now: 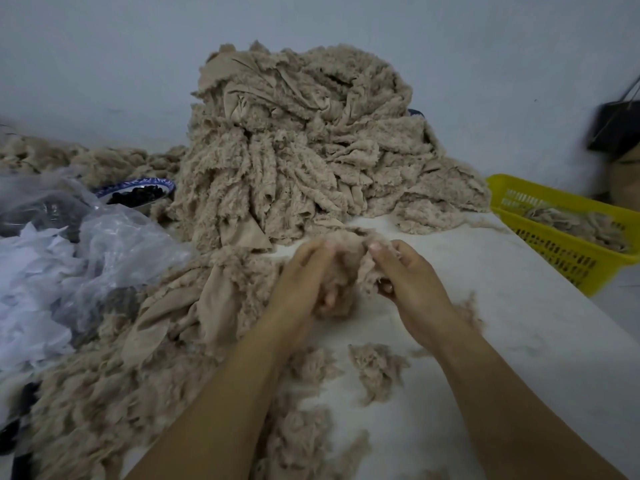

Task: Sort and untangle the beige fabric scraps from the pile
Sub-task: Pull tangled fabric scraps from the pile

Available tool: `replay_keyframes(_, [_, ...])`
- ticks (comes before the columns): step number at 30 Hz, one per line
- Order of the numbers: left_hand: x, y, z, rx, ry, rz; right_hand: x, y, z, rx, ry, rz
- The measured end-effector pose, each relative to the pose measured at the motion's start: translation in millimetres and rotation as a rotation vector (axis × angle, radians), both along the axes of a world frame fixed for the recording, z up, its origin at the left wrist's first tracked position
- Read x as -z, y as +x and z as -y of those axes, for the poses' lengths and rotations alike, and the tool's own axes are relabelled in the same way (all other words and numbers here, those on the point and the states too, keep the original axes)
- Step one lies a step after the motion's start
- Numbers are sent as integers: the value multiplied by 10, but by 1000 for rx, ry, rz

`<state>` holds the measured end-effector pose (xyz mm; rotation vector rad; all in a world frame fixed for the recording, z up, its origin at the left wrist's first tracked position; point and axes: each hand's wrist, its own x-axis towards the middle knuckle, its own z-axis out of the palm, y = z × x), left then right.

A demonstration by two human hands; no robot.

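A white surface (pixel 485 306) meets a pale wall (pixel 104 46). The beige scrap pile (pixel 294 143) rises at its far edge. Near the middle, left hand (pixel 304 278) and right hand (pixel 412 282) each pinch their grip on one fluffy scrap (pixel 346 263). A yellow basket (pixel 554 233) sits at the right edge.

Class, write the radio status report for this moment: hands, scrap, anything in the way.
Left hand, right hand both gripping one beige clump. Big pile behind. Loose tufts on table, nothing blocking.
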<state>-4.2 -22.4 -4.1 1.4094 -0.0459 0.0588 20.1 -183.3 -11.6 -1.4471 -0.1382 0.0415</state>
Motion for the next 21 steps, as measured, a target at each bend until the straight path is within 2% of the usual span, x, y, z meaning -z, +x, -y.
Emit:
replay_keyframes(1, [27,-11,32,73,111,24,-13,-25,-23,-8,-17,43])
replay_keyframes(3, [45,-31,71,143,199,45,-44,-72,-55,-5,-37,89])
replay_keyframes(6, [72,-22,67,127,136,-4,-58,-100,-70,-9,-51,94])
replay_keyframes(9, [93,15,16,112,-72,-68,-26,-44,-29,127,-173,95])
replay_keyframes(12, [14,56,-130,33,-419,-107,-38,43,132,337,-59,5])
replay_keyframes(14, [1,76,-245,-37,-547,-82,-49,47,230,328,-14,9])
replay_keyframes(15, [-2,84,-265,-55,-589,-76,-58,35,238,282,-73,26])
replay_keyframes(17, [15,66,-266,-41,-543,-60,-72,-24,172,138,-291,62])
replay_keyframes(18, [16,35,-241,-32,-431,-37,-77,-62,105,58,-388,100])
replay_keyframes(20, [27,0,-159,-7,-188,38,-69,-116,-25,-70,-439,184])
replay_keyframes(21, [36,-10,-105,38,-175,42,-62,-126,-72,-119,-426,194])
